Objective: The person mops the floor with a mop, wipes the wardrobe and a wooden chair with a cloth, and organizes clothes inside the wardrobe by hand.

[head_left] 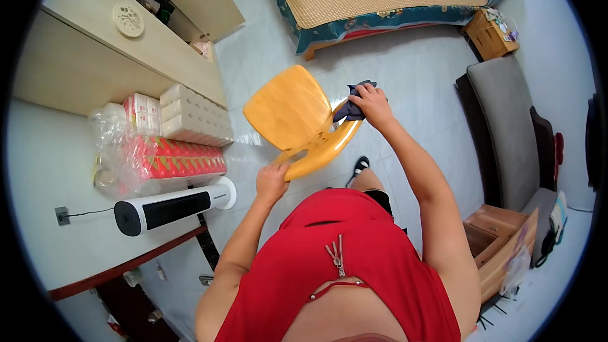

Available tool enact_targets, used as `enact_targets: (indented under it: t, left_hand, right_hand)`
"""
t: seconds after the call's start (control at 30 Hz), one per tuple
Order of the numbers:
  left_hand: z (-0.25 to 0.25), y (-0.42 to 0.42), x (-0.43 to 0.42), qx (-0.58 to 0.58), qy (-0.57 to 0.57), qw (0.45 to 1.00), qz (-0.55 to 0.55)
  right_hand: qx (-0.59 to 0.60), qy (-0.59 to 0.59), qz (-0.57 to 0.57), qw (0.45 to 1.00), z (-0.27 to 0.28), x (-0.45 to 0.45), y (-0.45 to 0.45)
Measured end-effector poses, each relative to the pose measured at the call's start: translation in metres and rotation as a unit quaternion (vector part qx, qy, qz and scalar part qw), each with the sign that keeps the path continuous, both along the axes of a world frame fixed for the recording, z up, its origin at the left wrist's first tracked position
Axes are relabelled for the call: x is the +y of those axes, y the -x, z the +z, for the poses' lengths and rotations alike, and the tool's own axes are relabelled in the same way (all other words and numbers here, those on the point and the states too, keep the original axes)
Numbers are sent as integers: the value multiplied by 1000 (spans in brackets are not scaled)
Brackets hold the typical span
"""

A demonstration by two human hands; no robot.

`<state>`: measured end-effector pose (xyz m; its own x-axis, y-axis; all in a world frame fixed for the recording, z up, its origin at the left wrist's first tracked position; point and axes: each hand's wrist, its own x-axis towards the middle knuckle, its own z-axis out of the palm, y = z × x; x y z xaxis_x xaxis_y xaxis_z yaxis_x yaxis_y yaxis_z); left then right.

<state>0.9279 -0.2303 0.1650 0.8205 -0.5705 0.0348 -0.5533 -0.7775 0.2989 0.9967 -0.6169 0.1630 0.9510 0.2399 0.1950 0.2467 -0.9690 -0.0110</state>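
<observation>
A yellow wooden chair stands in front of me, its seat beyond the curved backrest that faces my body. My left hand is closed around the left end of the backrest. At the backrest's right end, my right hand grips a dark blue cloth and presses it against the wood. Part of the cloth hangs over the edge, and my fingers cover the rest. The chair's legs are mostly hidden under the seat.
To the left, a white tower fan stands beside stacked tissue packs and a cabinet with an open door. A bed is ahead. A grey padded headboard-like panel and a wooden drawer unit are on the right.
</observation>
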Motion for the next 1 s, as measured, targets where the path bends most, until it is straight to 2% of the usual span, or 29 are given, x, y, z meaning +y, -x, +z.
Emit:
enact_targets:
  t: [0.3, 0.43, 0.57, 0.67, 0.77, 1.0]
  left_hand:
    - [10, -108, 18, -41, -48, 995, 80]
    - [26, -152, 4, -70, -59, 989, 114]
    - [12, -172, -23, -83, -54, 987, 124]
    - [-3, -177, -43, -107, -50, 984, 134]
    - [-3, -182, -49, -68, -97, 980, 161]
    - [22, -219, -14, -76, -108, 972, 193]
  right_hand:
    - [-75, -12, 86, 993, 11, 11, -123]
    - [-117, -10, 121, 986, 16, 7, -192]
    - [-128, 20, 149, 980, 3, -11, -246]
    - [-121, 27, 168, 978, 1, -23, -268]
    - [-106, 12, 177, 978, -11, -24, -280]
    - [-143, -27, 205, 968, 11, 6, -308]
